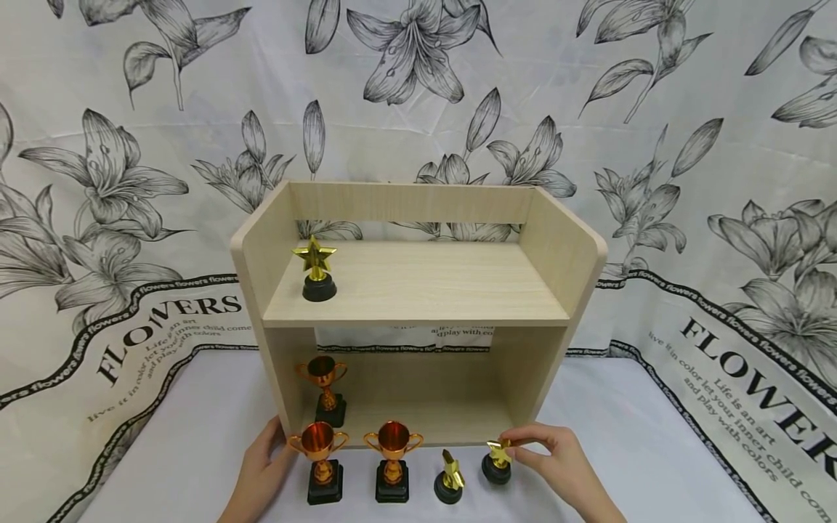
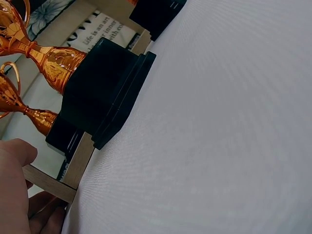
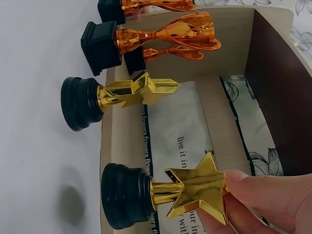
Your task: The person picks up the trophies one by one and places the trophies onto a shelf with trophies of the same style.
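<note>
My right hand [image 1: 556, 461] pinches a gold star trophy [image 3: 197, 187] by the star, between thumb and fingers. Its round black base seems raised off the cloth, with a shadow beside it. To its left stands another star trophy [image 1: 450, 479], turned nearly edge-on. My left hand [image 1: 261, 465] grips the lower left side panel of a pale wooden shelf [image 1: 418, 312], thumb on one face and fingers on the other in the left wrist view. Just right of that hand is a bronze-coloured cup trophy [image 1: 322, 465] on a square black base; a second cup trophy [image 1: 392, 465] stands further right.
On the upper shelf board, at the left, stands a gold star trophy [image 1: 317, 272]. Inside the lower compartment, also left, is a bronze cup trophy [image 1: 327, 392]. White cloth [image 1: 196, 414] covers the table, and a flower-printed curtain [image 1: 418, 131] hangs behind the shelf.
</note>
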`<action>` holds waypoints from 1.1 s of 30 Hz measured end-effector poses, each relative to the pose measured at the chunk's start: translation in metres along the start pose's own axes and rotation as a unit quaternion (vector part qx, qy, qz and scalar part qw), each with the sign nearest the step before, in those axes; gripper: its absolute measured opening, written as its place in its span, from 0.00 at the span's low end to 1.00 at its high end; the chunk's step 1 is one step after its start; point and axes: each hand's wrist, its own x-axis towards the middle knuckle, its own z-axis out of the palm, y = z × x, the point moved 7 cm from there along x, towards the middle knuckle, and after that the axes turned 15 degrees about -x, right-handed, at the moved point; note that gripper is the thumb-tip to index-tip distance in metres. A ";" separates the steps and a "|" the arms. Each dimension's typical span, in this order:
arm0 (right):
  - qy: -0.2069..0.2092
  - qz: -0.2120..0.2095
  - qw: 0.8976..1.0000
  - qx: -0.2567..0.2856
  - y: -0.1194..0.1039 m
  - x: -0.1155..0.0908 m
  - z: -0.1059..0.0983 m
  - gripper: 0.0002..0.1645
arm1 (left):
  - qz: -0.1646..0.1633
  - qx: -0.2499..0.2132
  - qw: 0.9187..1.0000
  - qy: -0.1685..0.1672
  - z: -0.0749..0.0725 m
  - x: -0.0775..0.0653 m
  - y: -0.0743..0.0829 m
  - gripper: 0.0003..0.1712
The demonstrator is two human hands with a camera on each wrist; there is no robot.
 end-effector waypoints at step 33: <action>0.002 0.021 0.999 0.028 -0.013 -0.003 -0.010 0.12 | 0.005 0.024 1.000 0.008 0.000 -0.001 0.001 0.29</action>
